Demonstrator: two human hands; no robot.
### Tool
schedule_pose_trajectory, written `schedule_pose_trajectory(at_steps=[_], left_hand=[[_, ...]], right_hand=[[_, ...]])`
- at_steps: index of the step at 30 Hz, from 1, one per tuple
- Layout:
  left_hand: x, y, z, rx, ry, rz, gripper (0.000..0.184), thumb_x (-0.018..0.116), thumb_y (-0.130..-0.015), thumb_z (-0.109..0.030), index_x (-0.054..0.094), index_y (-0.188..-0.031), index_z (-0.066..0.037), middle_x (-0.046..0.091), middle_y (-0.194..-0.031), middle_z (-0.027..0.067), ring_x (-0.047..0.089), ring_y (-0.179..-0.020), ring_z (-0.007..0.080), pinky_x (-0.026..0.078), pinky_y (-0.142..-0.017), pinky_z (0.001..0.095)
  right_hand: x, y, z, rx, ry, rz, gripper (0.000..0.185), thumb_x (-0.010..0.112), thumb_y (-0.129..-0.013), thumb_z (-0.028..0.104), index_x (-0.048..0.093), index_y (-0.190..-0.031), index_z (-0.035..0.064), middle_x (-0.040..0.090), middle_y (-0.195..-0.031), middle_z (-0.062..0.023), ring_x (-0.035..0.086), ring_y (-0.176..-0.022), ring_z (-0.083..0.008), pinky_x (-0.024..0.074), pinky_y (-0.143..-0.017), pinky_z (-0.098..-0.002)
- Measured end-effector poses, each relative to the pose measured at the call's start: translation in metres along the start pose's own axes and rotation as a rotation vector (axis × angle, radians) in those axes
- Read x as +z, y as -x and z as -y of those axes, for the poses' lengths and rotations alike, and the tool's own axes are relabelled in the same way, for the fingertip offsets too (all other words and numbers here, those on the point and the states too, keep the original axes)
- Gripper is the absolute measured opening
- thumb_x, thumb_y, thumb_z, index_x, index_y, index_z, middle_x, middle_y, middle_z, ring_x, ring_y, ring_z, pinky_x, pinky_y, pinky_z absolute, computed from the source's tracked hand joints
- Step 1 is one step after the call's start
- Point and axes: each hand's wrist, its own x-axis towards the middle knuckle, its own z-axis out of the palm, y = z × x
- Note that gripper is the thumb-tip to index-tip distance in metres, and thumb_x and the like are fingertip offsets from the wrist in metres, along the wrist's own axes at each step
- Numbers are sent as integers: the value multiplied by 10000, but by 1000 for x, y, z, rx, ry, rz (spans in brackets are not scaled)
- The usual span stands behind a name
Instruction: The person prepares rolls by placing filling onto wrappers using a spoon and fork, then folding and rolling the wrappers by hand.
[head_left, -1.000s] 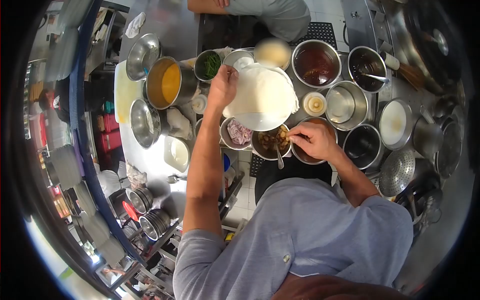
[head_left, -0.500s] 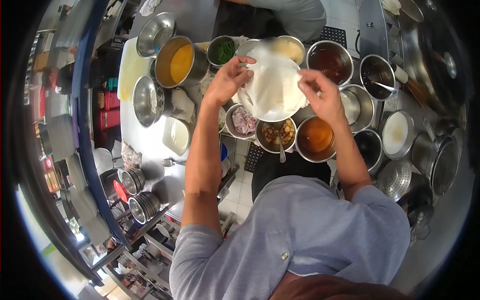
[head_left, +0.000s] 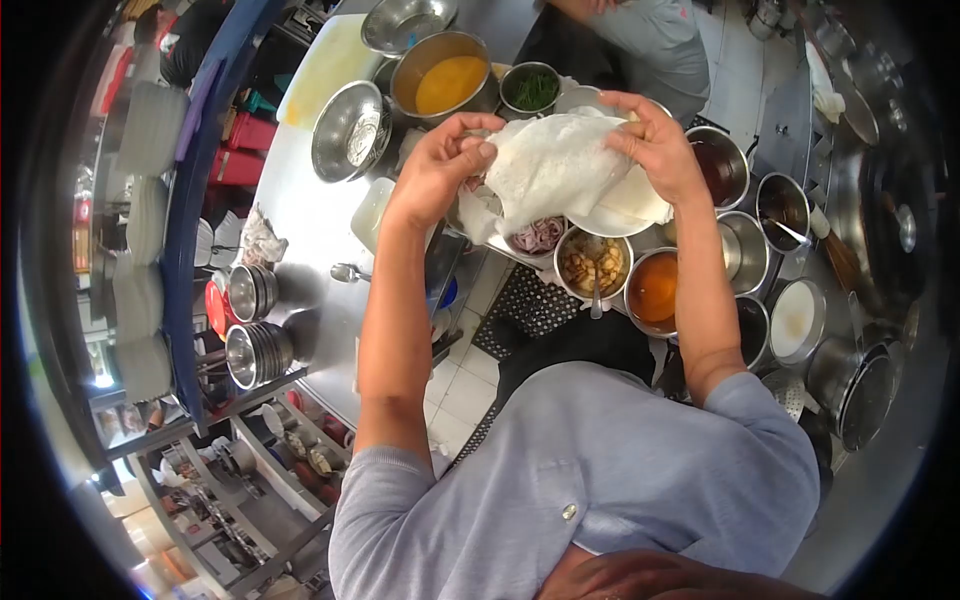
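Stretched between my two hands is a thin, limp white sheet with a speckled surface; whether it is dough or cloth I cannot tell. My left hand (head_left: 445, 165) pinches the left end of the white sheet (head_left: 550, 165). At the upper right corner, my right hand (head_left: 655, 148) grips it between thumb and fingers. Partly hidden under the sheet is a round white plate (head_left: 612, 222) with more pale, flat material on it. Just below are a bowl of sliced onion (head_left: 540, 236) and a bowl of browned chunks (head_left: 594, 268) with a spoon.
A pot of yellow liquid (head_left: 450, 82), a bowl of chopped greens (head_left: 530, 90) and a bowl of orange liquid (head_left: 654, 290) surround my hands. Stacked metal bowls (head_left: 258, 355) stand on the left counter. Another person (head_left: 655, 45) is across the counter.
The white sheet has come up off the plate and now spreads between my hands, shifted left over the plate's edge. My view has turned, moving the counter right and up in frame.
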Motion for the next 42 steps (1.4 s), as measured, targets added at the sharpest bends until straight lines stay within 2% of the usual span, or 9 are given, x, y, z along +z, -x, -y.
schedule_pose_trajectory(at_steps=[3,5,11,12,16,23,31,35,42], left_hand=[[-15,30,30,117,-60,-205,336,645,-954,-127,578,-1258,1,681,-937,20,593,-826,104,480,-743,264],[-6,55,57,352,-297,-628,498,664,-947,-147,474,-1377,17,595,-1338,180,583,-1218,256,480,-1013,381],[29,149,87,580,405,-429,993,699,-876,-21,17,-1597,-47,322,-1567,136,331,-1444,283,360,-1142,434],[13,149,93,596,472,-460,981,660,-897,-5,-31,-1591,-56,393,-1513,134,423,-1379,264,420,-1095,421],[-43,143,130,370,942,-372,413,391,-1077,-165,350,-1473,-54,520,-1399,125,606,-1180,267,543,-983,425],[-42,136,161,416,1235,-461,375,381,-1086,-204,422,-1425,-48,546,-1369,94,601,-1183,227,555,-967,374],[-39,113,123,420,914,-407,433,490,-1063,-302,463,-1406,-39,575,-1342,74,556,-1254,202,518,-1033,356],[-17,84,103,244,652,-301,428,626,-993,-134,477,-1350,48,619,-1255,139,641,-1125,228,537,-977,341],[28,39,68,141,506,-127,323,641,-958,-29,550,-1259,44,682,-1048,125,641,-893,158,542,-832,289]], right_hand=[[46,-9,24,-5,29,98,476,688,-912,35,544,-1366,27,721,-1027,-116,671,-917,-127,519,-829,-259],[86,-19,27,-29,118,123,485,682,-921,38,528,-1381,25,715,-1053,-116,667,-924,-125,521,-832,-262],[246,-23,3,154,24,278,511,681,-964,177,495,-1416,29,686,-1084,-87,655,-907,-103,518,-760,-235],[260,-24,-8,183,2,320,532,692,-961,214,493,-1419,34,691,-1091,-113,654,-905,-119,500,-727,-227],[287,-14,-41,132,223,194,565,668,-978,301,472,-1440,42,666,-1180,-137,629,-978,-148,484,-736,-235],[314,-1,-126,8,-209,-55,561,669,-939,123,438,-1427,-31,598,-1287,-204,610,-1108,-201,510,-904,-307],[283,-36,-89,-4,-424,22,593,688,-887,-22,438,-1424,7,583,-1251,-167,612,-1117,-231,523,-947,-319],[230,-47,-54,-44,-575,-14,562,671,-891,-27,463,-1411,17,587,-1236,-155,620,-1090,-215,521,-948,-312],[77,-33,20,-112,26,-79,659,744,-829,37,476,-1431,20,608,-1275,-170,612,-1110,-217,500,-971,-313]])
